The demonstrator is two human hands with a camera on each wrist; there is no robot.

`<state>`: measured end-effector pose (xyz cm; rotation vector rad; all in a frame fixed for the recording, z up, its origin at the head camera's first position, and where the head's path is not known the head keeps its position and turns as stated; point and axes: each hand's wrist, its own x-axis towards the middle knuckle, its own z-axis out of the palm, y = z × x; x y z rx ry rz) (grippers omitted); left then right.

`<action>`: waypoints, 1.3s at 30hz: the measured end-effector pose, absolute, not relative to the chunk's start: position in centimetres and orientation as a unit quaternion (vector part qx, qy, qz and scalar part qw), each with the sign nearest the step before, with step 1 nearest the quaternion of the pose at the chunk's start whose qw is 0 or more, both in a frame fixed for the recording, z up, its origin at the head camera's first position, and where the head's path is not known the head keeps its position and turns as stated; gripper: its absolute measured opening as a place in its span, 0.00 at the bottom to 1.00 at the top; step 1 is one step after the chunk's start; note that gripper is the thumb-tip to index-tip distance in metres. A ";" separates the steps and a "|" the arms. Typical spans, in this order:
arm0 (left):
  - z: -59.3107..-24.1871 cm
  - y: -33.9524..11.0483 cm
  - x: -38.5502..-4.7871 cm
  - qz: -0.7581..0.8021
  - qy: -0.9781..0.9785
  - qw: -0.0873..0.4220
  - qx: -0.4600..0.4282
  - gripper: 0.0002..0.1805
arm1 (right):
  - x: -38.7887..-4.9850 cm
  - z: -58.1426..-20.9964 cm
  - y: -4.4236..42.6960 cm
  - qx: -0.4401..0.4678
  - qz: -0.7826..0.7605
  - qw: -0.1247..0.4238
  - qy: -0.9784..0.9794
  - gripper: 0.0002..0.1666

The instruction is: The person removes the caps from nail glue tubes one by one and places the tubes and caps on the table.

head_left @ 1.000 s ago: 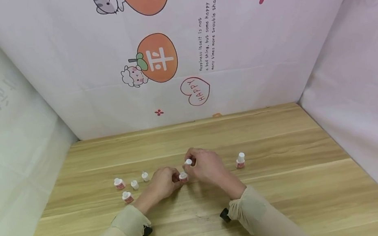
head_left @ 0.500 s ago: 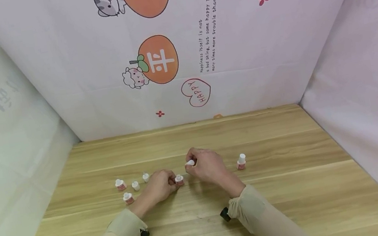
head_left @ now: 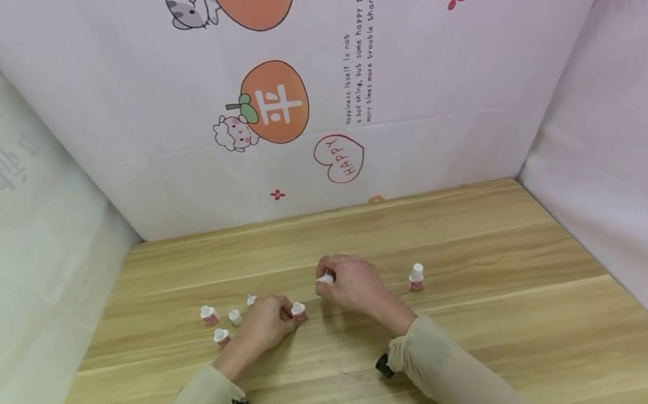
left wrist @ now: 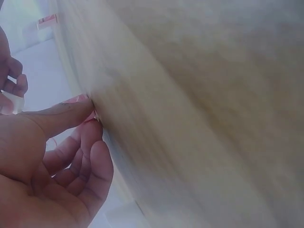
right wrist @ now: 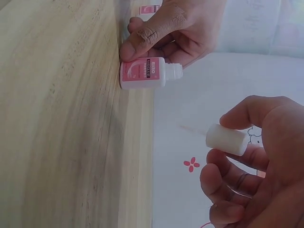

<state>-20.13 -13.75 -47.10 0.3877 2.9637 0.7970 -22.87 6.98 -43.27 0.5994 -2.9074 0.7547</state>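
And there's the shift; your left hand (head_left: 263, 324) has drawn towards nine o'clock, taking the pink-labelled bottle (right wrist: 142, 73) along in a pinch of thumb and finger, upright at the surface (head_left: 342, 397), neck bare; your right hand (head_left: 353, 284) has hardly moved, pinching the white cap (right wrist: 227, 139) at about two o'clock from that bottle; the gap between them has widened, so I'd judge this one well and truly uncapped; it also sits nearer the group now, with two uncapped bottles (head_left: 210, 315) around nine o'clock from your left hand and two loose caps (head_left: 235, 317) between ten and twelve; at three o'clock from your right hand stands a capped bottle (head_left: 416, 278), lid on, touched by neither hand.
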 end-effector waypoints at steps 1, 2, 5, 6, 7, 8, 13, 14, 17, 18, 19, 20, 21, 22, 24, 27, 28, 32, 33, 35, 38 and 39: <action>-47.1 -13.9 -20.1 0.259 0.957 0.023 0.127 0.09 | -22.9 -43.3 6.9 0.195 0.242 0.037 -0.950 0.07; -47.0 -14.0 -20.0 0.261 0.956 0.022 0.128 0.09 | -22.9 -43.3 6.8 0.194 0.238 0.035 -0.951 0.07; -47.0 -14.4 -19.7 0.261 0.957 0.019 0.126 0.09 | -23.0 -43.3 6.5 0.194 0.230 0.028 -0.953 0.08; -47.1 -14.6 -19.6 0.261 0.957 0.016 0.127 0.09 | -23.1 -43.4 6.4 0.195 0.228 0.026 -0.954 0.09; -47.1 -14.7 -19.6 0.260 0.957 0.015 0.125 0.09 | -23.2 -43.4 6.3 0.197 0.227 0.025 -0.953 0.09; -47.2 -14.8 -19.5 0.258 0.958 0.012 0.123 0.09 | -23.2 -43.4 6.2 0.198 0.225 0.025 -0.954 0.09; -47.3 -15.0 -19.4 0.251 0.961 0.016 0.112 0.08 | -23.4 -43.7 5.9 0.209 0.220 0.026 -0.953 0.09; -47.2 -15.1 -19.3 0.250 0.962 0.014 0.112 0.08 | -23.4 -43.7 5.9 0.211 0.217 0.025 -0.953 0.09; -47.1 -15.2 -19.1 0.247 0.963 0.015 0.107 0.09 | -23.4 -43.8 5.7 0.217 0.212 0.021 -0.953 0.09; -47.1 -15.2 -19.1 0.247 0.963 0.014 0.107 0.09 | -23.4 -43.9 5.7 0.218 0.210 0.020 -0.953 0.09; -47.1 -15.3 -19.0 0.245 0.963 0.013 0.107 0.09 | -23.5 -44.0 5.6 0.220 0.207 0.020 -0.953 0.09; -47.1 -15.4 -19.0 0.245 0.964 0.012 0.106 0.09 | -23.5 -44.0 5.5 0.221 0.205 0.020 -0.953 0.09; -47.1 -15.4 -18.9 0.246 0.964 0.015 0.103 0.09 | -23.5 -44.1 5.5 0.222 0.204 0.020 -0.953 0.09; -47.1 -15.5 -18.9 0.245 0.964 0.015 0.102 0.09 | -23.5 -44.1 5.4 0.223 0.202 0.020 -0.953 0.09; -47.1 -15.7 -18.7 0.243 0.964 0.013 0.103 0.09 | -23.6 -44.3 5.2 0.221 0.201 0.015 -0.954 0.10; -46.9 -15.8 -18.6 0.238 0.966 0.012 0.097 0.10 | -23.7 -44.3 4.9 0.220 0.208 0.006 -0.953 0.12; -46.9 -15.8 -18.6 0.236 0.967 0.011 0.096 0.10 | -23.8 -44.3 4.8 0.220 0.211 0.002 -0.952 0.12; -46.8 -15.9 -18.4 0.223 0.970 0.007 0.093 0.11 | -24.0 -44.3 4.3 0.227 0.213 -0.004 -0.950 0.11; -46.7 -15.8 -18.3 0.220 0.971 0.005 0.093 0.11 | -24.1 -44.4 4.2 0.231 0.210 -0.002 -0.950 0.10; -46.6 -15.9 -18.3 0.212 0.973 0.001 0.093 0.11 | -24.3 -44.4 3.9 0.238 0.201 0.006 -0.950 0.09; -46.5 -15.9 -18.1 0.210 0.973 -0.004 0.092 0.11 | -24.5 -44.4 3.4 0.244 0.199 0.012 -0.949 0.08; -46.5 -16.0 -18.1 0.212 0.973 -0.003 0.090 0.11 | -24.6 -44.4 3.2 0.244 0.200 0.011 -0.949 0.09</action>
